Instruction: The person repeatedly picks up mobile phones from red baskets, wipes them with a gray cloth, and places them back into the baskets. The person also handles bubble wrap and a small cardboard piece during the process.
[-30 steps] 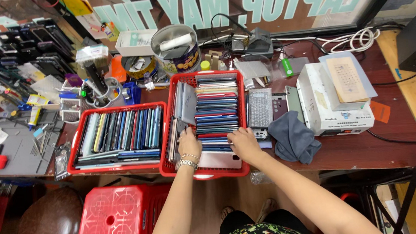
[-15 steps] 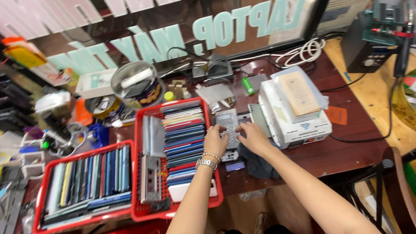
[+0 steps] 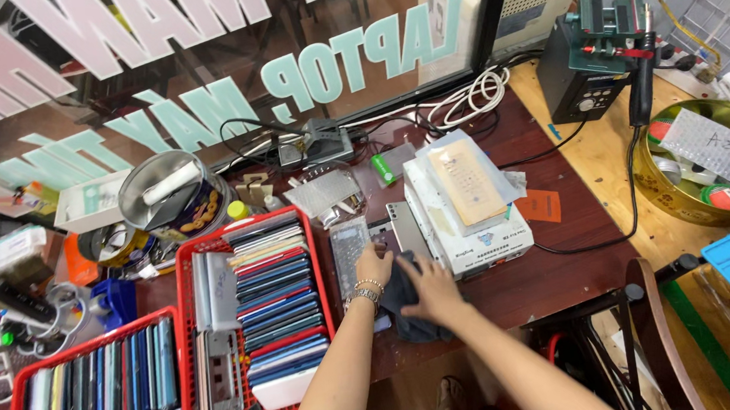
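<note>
At about nine o'clock from my hands stand two red baskets: the far-left basket (image 3: 16,406) holds phones on edge in a row, and the nearer basket (image 3: 181,271) holds a stack of phones (image 3: 279,298) in red and blue cases, with a grey panel leaning at its left wall. That stack sits close to my left forearm, so a careless elbow could, I judge, drag the top cases off or tip the basket at the table edge. My left hand (image 3: 376,265), bracelet at the wrist, rests fingers-down and loosely curled on the things at the middle of the table (image 3: 553,277), touching a clear-wrapped panel (image 3: 348,245) and a dark phone (image 3: 402,228) at roughly twelve o'clock from it; I cannot tell whether it pinches anything. My right hand (image 3: 428,291) lies flat and spread on a dark grey cloth (image 3: 408,314), pressing it rather than gripping it. The cloth lies near the front edge, and pulling it might sweep something small underneath onto the floor. At two o'clock sits a white box (image 3: 472,240) with loose film sheets (image 3: 466,184) piled on top; a nudge could slide them off. Beyond, at three o'clock, a black cable (image 3: 602,234) crosses the table toward a black device, ready to snag.
</note>
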